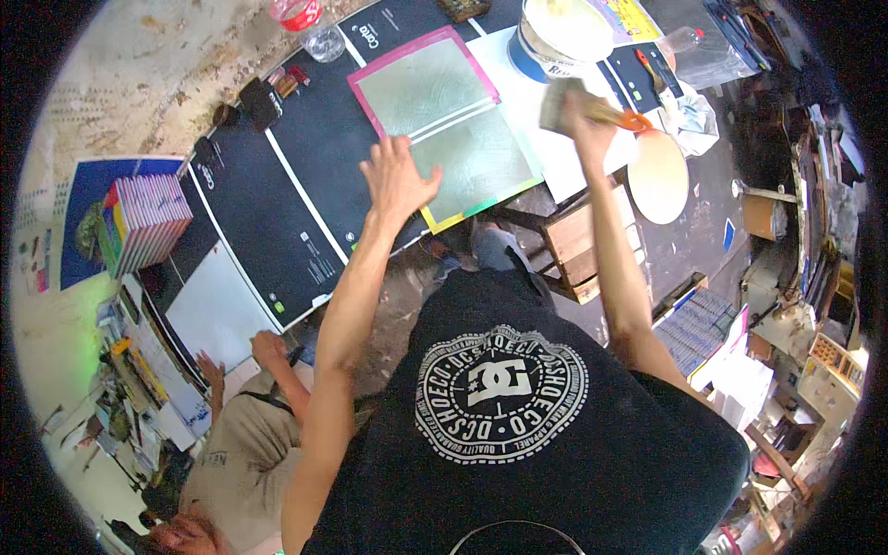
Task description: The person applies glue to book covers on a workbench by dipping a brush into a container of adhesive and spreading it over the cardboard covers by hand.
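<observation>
My right hand (594, 137) grips a wide paintbrush with an orange-tipped handle. Its pale bristles (559, 107) are over the white sheet (527, 116), just below a white and blue bucket (561, 44) with whitish stuff in it. Fingers spread, my left hand (398, 182) is at the left edge of two greyish-green panels; whether it touches them I cannot tell. The far panel (425, 92) has a pink border, and the near panel (472, 166) has yellow and green strips along its near edge. A narrow white strip runs between them.
Dark printed boards (319, 153) cover the table. A plastic bottle (322, 42) stands at the back, a book stack (155, 217) far left. Right are a round tan disc (659, 176), a second brush (647, 67) and a wooden stool (581, 242). A co-worker's hand (269, 348) is lower left.
</observation>
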Demonstrator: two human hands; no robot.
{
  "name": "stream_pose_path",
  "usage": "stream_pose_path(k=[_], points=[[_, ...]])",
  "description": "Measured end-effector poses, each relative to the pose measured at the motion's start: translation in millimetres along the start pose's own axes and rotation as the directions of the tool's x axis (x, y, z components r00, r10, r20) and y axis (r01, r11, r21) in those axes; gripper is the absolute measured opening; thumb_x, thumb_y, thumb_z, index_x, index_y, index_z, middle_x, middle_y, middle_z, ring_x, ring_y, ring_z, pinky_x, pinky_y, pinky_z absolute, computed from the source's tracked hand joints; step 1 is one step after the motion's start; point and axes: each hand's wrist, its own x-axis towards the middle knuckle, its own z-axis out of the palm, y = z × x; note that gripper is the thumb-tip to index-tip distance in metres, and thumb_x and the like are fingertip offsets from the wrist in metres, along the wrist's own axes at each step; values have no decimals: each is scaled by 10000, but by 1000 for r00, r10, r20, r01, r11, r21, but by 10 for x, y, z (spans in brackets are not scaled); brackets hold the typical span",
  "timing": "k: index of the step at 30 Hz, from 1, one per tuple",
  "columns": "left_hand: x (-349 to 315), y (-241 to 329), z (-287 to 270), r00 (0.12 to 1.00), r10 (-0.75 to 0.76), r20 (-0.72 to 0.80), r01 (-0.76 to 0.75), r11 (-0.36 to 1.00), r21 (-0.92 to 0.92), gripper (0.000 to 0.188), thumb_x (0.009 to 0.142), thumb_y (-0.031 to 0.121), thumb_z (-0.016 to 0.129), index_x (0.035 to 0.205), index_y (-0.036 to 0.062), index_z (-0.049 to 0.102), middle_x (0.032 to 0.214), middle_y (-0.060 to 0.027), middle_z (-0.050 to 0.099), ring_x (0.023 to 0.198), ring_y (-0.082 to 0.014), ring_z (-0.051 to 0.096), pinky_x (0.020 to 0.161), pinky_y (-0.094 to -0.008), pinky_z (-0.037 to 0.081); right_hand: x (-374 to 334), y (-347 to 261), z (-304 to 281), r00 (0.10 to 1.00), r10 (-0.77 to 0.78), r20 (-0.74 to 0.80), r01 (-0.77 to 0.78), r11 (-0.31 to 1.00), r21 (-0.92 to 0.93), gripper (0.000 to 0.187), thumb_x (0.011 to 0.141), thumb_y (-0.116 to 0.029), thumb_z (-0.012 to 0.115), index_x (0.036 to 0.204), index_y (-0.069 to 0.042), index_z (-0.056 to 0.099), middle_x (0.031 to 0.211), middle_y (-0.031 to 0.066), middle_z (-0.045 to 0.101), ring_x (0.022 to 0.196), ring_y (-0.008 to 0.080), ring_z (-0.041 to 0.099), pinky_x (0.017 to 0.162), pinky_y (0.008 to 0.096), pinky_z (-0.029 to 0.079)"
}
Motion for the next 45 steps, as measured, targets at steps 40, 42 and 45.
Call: stream_pose_path(k=[40, 42, 45], points=[[-869, -2361, 252, 639, -742, 203, 392, 86, -916, 233, 920, 231, 625, 1057, 49, 676, 806, 9, 634, 609, -92, 546, 486, -240, 413, 2665, 99, -116, 805, -181, 565, 370, 898, -239, 371, 810, -377, 808, 927, -37, 718, 815, 139, 721, 771, 237, 710, 697, 350, 546], [-1031, -2646, 134, 560, -771, 305, 494, 16, -869, 238, 919, 266, 645, 1026, 56, 679, 786, 16, 628, 615, -95, 546, 531, -250, 437, 2666, 309, -58, 819, -133, 558, 344, 893, -291, 375, 801, -373, 813, 944, -39, 720, 844, 155, 725, 787, 248, 716, 712, 361, 551], [-1547, -3007, -83, 481, -846, 228, 476, 33, -879, 242, 919, 265, 640, 1007, 42, 677, 785, -9, 637, 639, -124, 572, 552, -286, 456, 2511, 509, 265, 795, -162, 584, 366, 897, -249, 378, 810, -370, 810, 937, -26, 719, 814, 144, 719, 742, 228, 701, 689, 361, 542]])
